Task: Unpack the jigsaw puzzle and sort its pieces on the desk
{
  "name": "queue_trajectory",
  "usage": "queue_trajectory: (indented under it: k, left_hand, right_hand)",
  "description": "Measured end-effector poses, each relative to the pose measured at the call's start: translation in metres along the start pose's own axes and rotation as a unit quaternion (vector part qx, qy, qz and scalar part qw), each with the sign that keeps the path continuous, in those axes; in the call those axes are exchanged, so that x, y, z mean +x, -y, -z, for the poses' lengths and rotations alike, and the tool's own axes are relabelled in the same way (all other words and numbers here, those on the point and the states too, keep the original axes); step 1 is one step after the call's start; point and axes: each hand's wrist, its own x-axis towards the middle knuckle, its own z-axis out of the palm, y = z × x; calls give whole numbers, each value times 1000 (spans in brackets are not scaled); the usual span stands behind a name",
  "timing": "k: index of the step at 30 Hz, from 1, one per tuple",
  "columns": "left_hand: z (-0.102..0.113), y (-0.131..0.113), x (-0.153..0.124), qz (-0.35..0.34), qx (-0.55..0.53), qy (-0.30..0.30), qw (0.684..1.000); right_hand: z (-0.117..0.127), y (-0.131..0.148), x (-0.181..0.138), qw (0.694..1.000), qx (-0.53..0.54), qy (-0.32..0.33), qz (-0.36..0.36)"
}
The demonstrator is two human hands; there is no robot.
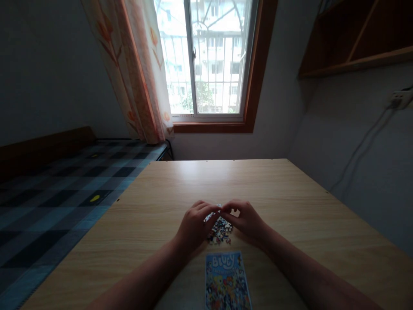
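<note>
left hand (193, 226) and right hand (248, 220) meet fingertips over the jigsaw pieces (221, 232) heaped on the table (290, 193) just beyond the bluey card (227, 282); i cannot tell if either grips one; a careless nudge could scatter the heap

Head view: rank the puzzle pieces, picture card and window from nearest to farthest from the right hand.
1. Puzzle pieces, at the fingertips of the right hand.
2. Picture card, on the table, nearer the person.
3. Window, in the far wall.
</note>
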Motion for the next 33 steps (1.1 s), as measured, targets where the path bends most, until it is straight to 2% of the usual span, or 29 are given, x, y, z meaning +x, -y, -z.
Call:
queue_trajectory:
  k: [3,6,8,10,13,16,21,24,33]
  left_hand:
    - [-2,1,-1,20,-14,2,1000]
    - [-1,11,1,39,4,-24,999]
    - [5,24,3,77,26,-58,995]
    - [12,41,7,144,38,-78,986]
    - [24,63,10,228,38,-63,971]
    - [29,71,13,268,82,-44,959]
    - [28,65,12,260,173,11,950]
    - [30,61,11,237,198,11,951]
    - [32,51,9,238,240,55,940]
  right_hand:
    - [-4,0,0,1000,-7,1,-6]
    - [-3,-5,0,999,-29,-25,-30]
    - [0,-12,0,995,-60,-56,-49]
    - [5,-20,1,991,-99,-76,-52]
    - [10,-31,1,988,-144,-53,-27]
    - [10,-37,0,984,-176,-5,-7]
    - [6,-39,-2,973,-226,43,17]
    - [5,-39,-2,971,-236,46,13]
    - [4,-36,-2,970,-239,43,-6]
